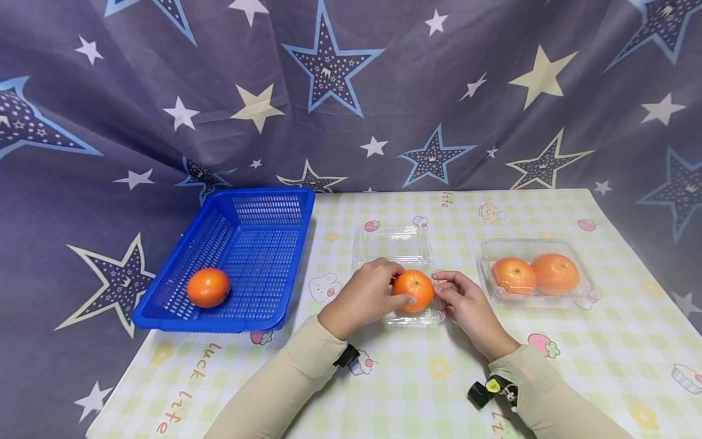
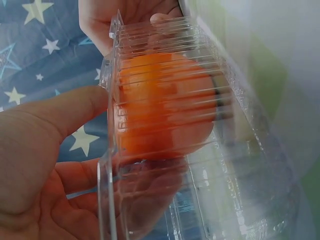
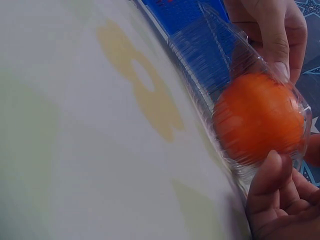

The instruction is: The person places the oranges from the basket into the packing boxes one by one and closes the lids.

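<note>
An orange [image 1: 415, 289] sits in the right half of an opened clear plastic clamshell box [image 1: 412, 319], whose lid [image 1: 392, 242] lies folded back behind. My left hand [image 1: 366, 294] reaches over the box and grips the orange, thumb on its front and fingers at its far left. At the box's right side, my right hand [image 1: 467, 308] pinches the clear wall between thumb and fingers. The left wrist view shows the orange [image 2: 165, 107] through the ribbed plastic. In the right wrist view, the right thumb [image 3: 271, 175] presses the wall beside the orange.
A blue plastic basket [image 1: 296, 256] at the left holds one orange [image 1: 208, 287]. To the right stands a closed clear box [image 1: 584, 286] with two oranges [image 1: 555, 274] inside. A checked cloth [image 1: 439, 390] covers the table, and a starry curtain [image 1: 384, 85] hangs behind.
</note>
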The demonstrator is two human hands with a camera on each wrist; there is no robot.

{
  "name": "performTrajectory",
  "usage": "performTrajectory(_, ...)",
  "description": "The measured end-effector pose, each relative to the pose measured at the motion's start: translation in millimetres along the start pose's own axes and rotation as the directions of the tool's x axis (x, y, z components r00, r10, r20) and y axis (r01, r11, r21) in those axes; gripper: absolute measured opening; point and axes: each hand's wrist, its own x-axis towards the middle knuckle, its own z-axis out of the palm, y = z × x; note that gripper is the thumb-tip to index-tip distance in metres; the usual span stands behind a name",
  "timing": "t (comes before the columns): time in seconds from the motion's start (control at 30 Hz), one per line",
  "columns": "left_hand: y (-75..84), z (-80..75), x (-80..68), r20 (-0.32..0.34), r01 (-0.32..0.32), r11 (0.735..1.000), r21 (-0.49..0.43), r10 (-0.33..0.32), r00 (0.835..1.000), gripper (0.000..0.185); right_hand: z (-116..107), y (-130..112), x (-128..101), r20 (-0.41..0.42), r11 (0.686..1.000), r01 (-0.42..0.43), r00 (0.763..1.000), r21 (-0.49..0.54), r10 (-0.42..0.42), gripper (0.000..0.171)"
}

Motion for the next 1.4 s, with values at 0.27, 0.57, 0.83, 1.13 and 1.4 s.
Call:
performTrajectory(0.27,0.2,-1.4,-0.7,0.002,-0.008,1.0,0.011,0.008,1.0,0.043,0.2,0.3,-0.2,-0.001,1.0,0.002,1.0,0.005,-0.002,0.032)
performTrajectory(0.57,-2.2,-2.5,-0.5,-0.01,-0.009,1.0,0.019,0.009,1.0,0.041,0.4,-0.2,0.0,0.009,1.0,0.004,1.0,0.001,-0.004,0.032)
performTrajectory(0.83,-2.0,-3.9,-0.3,-0.008,-0.012,0.999,0.041,0.013,1.0,0.04,-0.1,0.4,0.4,0.004,1.0,0.009,1.0,-0.004,-0.009,0.032)
performTrajectory(1.13,-1.2,-7.8,-1.6,-0.008,-0.003,0.999,0.045,0.003,1.0,0.043,-0.4,0.9,0.5,0.0,1.0,0.008,1.0,-0.016,-0.008,0.031)
performTrajectory(1.4,-1.8,-8.1,-1.9,-0.013,0.017,0.999,0.037,-0.017,1.0,0.044,0.2,0.7,0.1,0.003,1.0,0.011,1.0,-0.012,-0.011,0.032)
